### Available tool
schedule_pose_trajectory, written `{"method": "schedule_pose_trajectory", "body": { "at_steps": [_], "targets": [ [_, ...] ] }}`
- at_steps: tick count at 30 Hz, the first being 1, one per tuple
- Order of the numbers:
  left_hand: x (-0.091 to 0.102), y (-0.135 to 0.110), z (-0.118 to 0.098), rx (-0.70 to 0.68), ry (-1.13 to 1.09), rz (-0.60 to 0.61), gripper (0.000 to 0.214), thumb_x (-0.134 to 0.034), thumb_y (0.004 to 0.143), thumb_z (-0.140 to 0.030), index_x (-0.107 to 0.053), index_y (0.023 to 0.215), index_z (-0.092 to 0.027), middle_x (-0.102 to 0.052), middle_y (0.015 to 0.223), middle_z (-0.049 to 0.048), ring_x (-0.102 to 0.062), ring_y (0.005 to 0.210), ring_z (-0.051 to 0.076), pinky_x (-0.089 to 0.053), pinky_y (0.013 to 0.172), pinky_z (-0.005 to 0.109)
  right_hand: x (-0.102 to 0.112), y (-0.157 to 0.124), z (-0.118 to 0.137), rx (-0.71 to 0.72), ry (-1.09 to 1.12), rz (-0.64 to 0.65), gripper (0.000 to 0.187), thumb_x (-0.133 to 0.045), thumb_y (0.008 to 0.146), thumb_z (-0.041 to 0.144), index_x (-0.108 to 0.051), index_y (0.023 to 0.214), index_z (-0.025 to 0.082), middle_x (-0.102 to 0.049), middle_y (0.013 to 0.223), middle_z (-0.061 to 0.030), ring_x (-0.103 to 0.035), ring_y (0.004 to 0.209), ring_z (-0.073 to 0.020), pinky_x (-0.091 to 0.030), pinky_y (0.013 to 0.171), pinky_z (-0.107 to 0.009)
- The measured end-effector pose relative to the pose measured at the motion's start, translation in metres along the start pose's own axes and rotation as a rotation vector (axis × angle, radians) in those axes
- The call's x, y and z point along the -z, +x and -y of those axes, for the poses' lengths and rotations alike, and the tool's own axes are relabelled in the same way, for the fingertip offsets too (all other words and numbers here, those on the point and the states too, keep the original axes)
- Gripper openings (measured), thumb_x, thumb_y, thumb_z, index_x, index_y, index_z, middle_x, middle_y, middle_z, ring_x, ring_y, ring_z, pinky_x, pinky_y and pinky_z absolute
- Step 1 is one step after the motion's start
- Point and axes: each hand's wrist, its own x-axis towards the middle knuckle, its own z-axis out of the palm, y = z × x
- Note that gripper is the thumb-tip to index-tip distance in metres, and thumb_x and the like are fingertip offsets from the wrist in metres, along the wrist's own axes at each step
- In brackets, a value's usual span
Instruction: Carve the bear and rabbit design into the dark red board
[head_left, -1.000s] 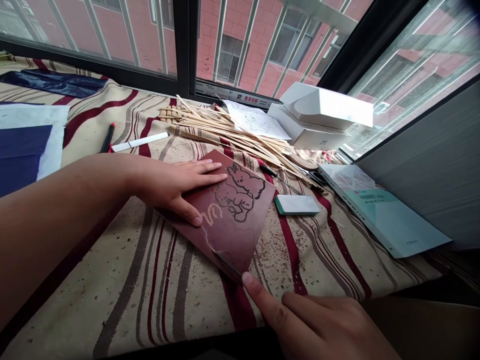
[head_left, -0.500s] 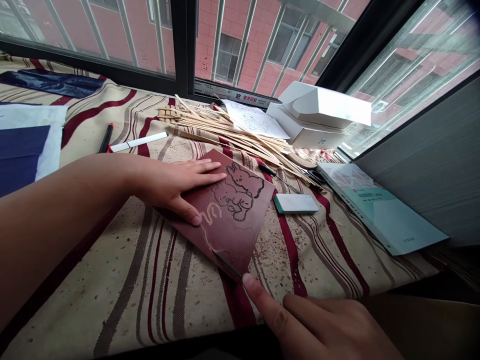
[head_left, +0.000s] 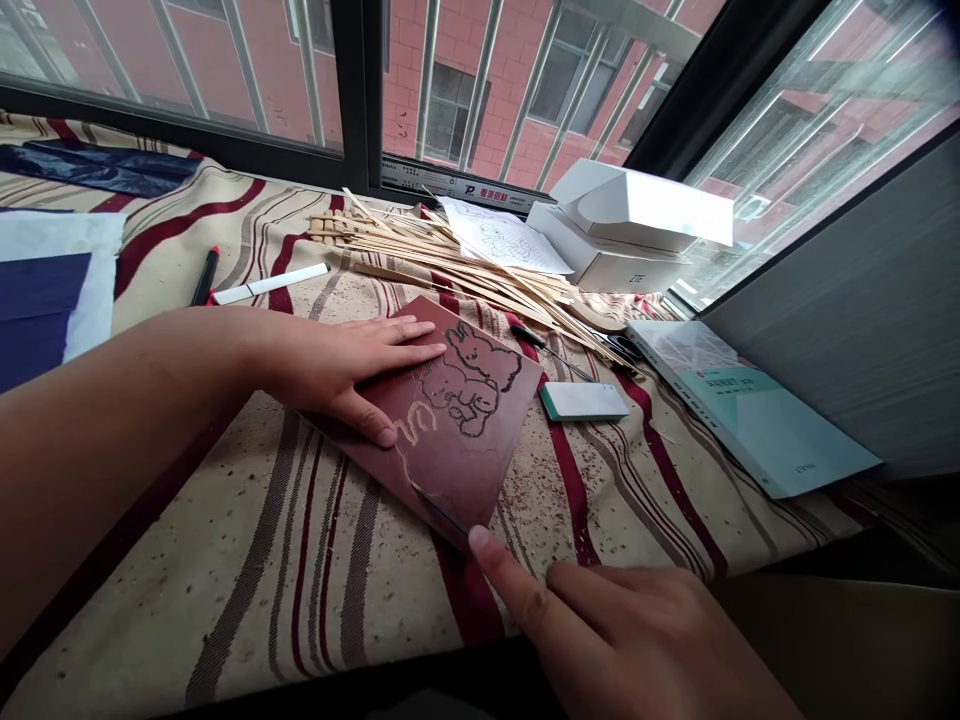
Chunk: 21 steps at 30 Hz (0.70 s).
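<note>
The red-brown carving block (head_left: 469, 490), an animal outline cut into it, is being pinned flat by the left hand (head_left: 349, 372), fingers spread! At the block's lower corner, a thin dark blade (head_left: 439, 510) is met by the right index fingertip (head_left: 478, 542), with the right hand (head_left: 622, 630) just below. Beyond the block, bamboo strips (head_left: 442, 255) are heaped beside a line-drawn sheet (head_left: 502, 240) and a white ZTE box (head_left: 607, 265). To its right, a white, teal-edged block (head_left: 583, 400) and a teal book (head_left: 750, 410) are laid on the striped cloth (head_left: 225, 560).

gap: cloth (head_left: 525, 470) btw block (head_left: 469, 465) & stone (head_left: 583, 401), prob. narrow | behind: bamboo strips (head_left: 442, 250)
</note>
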Motion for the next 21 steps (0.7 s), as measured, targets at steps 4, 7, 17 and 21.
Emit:
{"method": "schedule_pose_trajectory", "body": {
  "at_steps": [4,7,17,21],
  "targets": [
    [-0.0009,0.0002,0.0017,-0.024,0.002,-0.017,0.130,-0.062,0.086,-0.096,-0.013,0.184,-0.027,0.004,0.190,0.0154,0.002,0.176,0.045,-0.011,0.142,0.063,0.0005,0.0009,0.0016,-0.008,-0.002,0.000,0.050,-0.046,0.104,0.002,-0.059,0.152,0.009,-0.060,0.070,0.0072,-0.058,0.047,-0.0118,-0.035,0.042,-0.033],
    [-0.0006,0.0004,0.0019,-0.025,-0.005,-0.018,0.130,-0.065,0.086,-0.094,-0.014,0.184,-0.026,0.003,0.189,0.0167,0.001,0.177,0.045,-0.012,0.142,0.063,0.0025,0.0005,0.0035,-0.016,0.000,0.001,0.051,-0.046,0.103,0.002,-0.059,0.152,0.009,-0.061,0.071,0.0070,-0.058,0.047,-0.0122,-0.035,0.043,-0.034],
    [-0.0025,0.0005,0.0055,-0.048,-0.006,-0.037,0.130,-0.064,0.086,-0.096,-0.014,0.184,-0.028,0.002,0.189,0.0167,0.001,0.176,0.046,-0.013,0.141,0.065,0.0024,0.0015,-0.0011,0.000,0.016,0.008,0.053,-0.046,0.101,0.000,-0.059,0.152,0.010,-0.061,0.070,0.0076,-0.056,0.046,-0.0116,-0.032,0.043,-0.034],
    [-0.0027,0.0000,0.0083,-0.060,0.004,-0.049,0.128,-0.064,0.086,-0.095,-0.014,0.184,-0.029,0.001,0.190,0.0159,-0.001,0.177,0.044,-0.013,0.142,0.063,0.0037,-0.0003,0.0027,-0.037,0.042,-0.006,0.058,-0.044,0.098,0.000,-0.060,0.153,0.011,-0.063,0.071,0.0066,-0.057,0.046,-0.0129,-0.033,0.044,-0.034]
  ]
}}
